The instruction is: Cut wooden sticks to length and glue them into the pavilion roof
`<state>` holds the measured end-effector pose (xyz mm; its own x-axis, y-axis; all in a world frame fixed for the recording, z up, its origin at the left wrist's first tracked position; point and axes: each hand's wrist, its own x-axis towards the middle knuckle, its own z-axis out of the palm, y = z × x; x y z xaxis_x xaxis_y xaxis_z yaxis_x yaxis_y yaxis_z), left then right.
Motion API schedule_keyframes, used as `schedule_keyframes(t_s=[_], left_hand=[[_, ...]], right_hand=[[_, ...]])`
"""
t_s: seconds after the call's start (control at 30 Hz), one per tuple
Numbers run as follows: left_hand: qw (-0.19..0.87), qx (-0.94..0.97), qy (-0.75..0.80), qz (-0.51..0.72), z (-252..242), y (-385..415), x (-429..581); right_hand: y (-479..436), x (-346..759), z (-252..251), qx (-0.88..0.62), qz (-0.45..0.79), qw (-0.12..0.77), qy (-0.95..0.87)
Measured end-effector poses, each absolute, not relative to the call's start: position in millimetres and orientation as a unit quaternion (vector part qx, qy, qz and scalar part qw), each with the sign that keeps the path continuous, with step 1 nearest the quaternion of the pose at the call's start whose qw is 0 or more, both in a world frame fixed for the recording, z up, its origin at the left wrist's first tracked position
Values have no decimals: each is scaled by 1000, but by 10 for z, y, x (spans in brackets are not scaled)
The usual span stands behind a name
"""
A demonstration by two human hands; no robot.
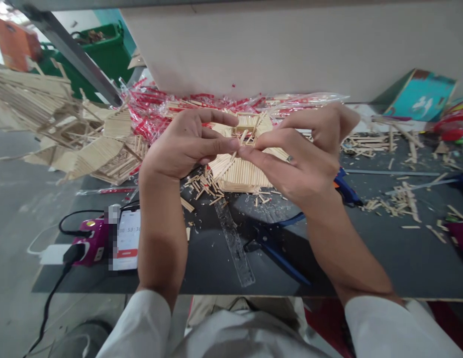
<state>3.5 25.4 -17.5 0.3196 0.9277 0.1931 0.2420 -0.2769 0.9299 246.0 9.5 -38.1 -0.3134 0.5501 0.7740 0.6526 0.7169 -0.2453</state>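
Observation:
My left hand [186, 144] and my right hand [306, 154] meet fingertip to fingertip over a small structure of glued wooden sticks [242, 174] on the dark table [328, 258]. Both pinch a thin wooden stick [241, 141] between thumb and forefinger, just above the structure's slanted panel. Short stick offcuts [203, 186] lie scattered beneath my left hand. My right palm hides part of the structure's right side.
A clear ruler [234, 243] and blue-handled scissors [276, 248] lie near the front edge. A phone [127, 238] and purple charger [90, 241] sit left. Larger stick models [85, 144] stand at left, red-wrapped stick packets [160, 109] behind, a blue glue gun [346, 189] right.

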Motion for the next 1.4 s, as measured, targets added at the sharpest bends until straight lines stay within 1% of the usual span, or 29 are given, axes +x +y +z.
schedule_keyframes(t_s=[0.07,0.13,0.2,0.37,0.5,0.63,0.7,0.77,0.8,0.83,1.0,1.17,1.23,1.33,1.4], left_hand=[[458,680,417,393,-139,246,21],[487,670,409,382,-114,238,25],[494,674,405,372,-109,237,44],[492,678,399,373,-155,259,108],[466,685,409,381,-188,281,121],[515,666,382,381,-200,304,128],[518,666,378,381,-196,305,146],[502,676,381,382,-190,296,174],[492,682,383,383,-190,290,191],[485,686,383,384,-193,284,208],[477,681,382,403,-261,302,291],[440,670,415,430,-323,346,341],[441,664,414,441,-335,354,357],[405,674,420,453,-370,374,374],[353,686,439,460,-405,402,369]], right_hand=[[84,2455,-348,-368,-74,457,-806],[82,2449,-328,-362,-85,479,-795],[90,2442,-330,-351,-77,495,-791],[149,2447,-417,-344,-52,454,-820],[174,2483,-470,-327,-69,454,-826],[137,2509,-416,-315,-102,436,-837],[110,2502,-369,-274,-128,482,-822],[87,2487,-337,-228,-142,538,-799],[78,2480,-333,-218,-145,551,-792],[72,2477,-337,-223,-144,550,-792],[63,2505,-402,-305,-111,481,-814],[52,2502,-339,-327,-65,466,-820],[52,2476,-310,-318,-72,499,-803],[82,2446,-312,-257,-82,591,-760],[125,2451,-334,-254,-68,601,-755]])
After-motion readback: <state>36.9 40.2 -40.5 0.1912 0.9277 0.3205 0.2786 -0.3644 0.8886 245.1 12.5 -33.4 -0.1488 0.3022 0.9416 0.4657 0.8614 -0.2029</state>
